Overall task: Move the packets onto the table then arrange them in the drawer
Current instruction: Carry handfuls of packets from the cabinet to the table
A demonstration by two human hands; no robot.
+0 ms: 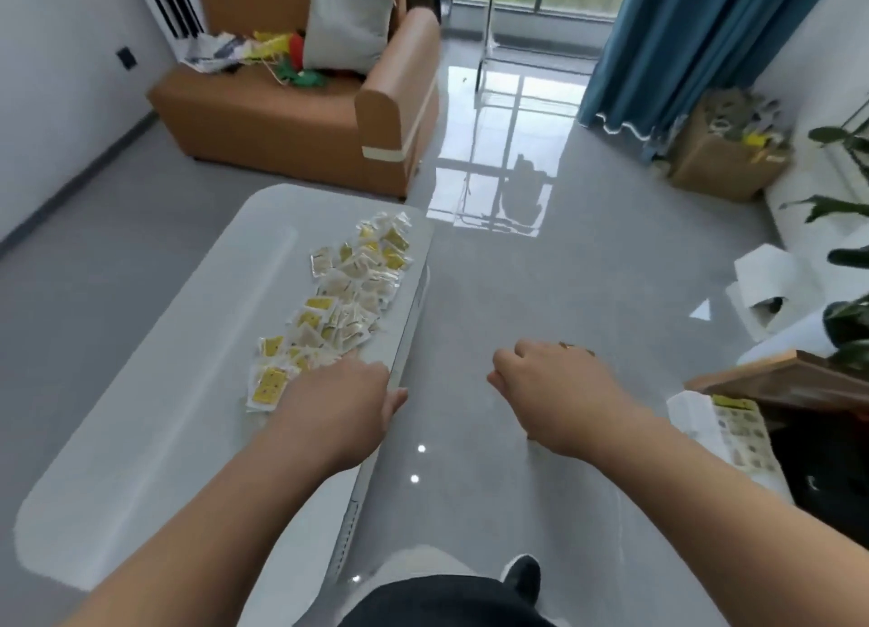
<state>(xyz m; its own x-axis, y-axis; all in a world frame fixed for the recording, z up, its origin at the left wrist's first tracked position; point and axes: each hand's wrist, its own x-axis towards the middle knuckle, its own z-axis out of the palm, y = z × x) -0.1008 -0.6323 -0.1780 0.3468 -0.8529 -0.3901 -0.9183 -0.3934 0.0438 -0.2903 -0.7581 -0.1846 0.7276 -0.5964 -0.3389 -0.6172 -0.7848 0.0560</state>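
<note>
Packets (348,288) along table (141,391) edge; left hand (338,400) fingers hidden over them, right hand (550,382) fingers curled, contents unclear.

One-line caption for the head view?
Left hand rests on packets strewn along the white table edge; right hand curled above the floor.

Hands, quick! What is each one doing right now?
Left hand: open, fingers flat on the packets on the table.
Right hand: fingers curled over the floor; cannot tell if it holds anything.
</note>
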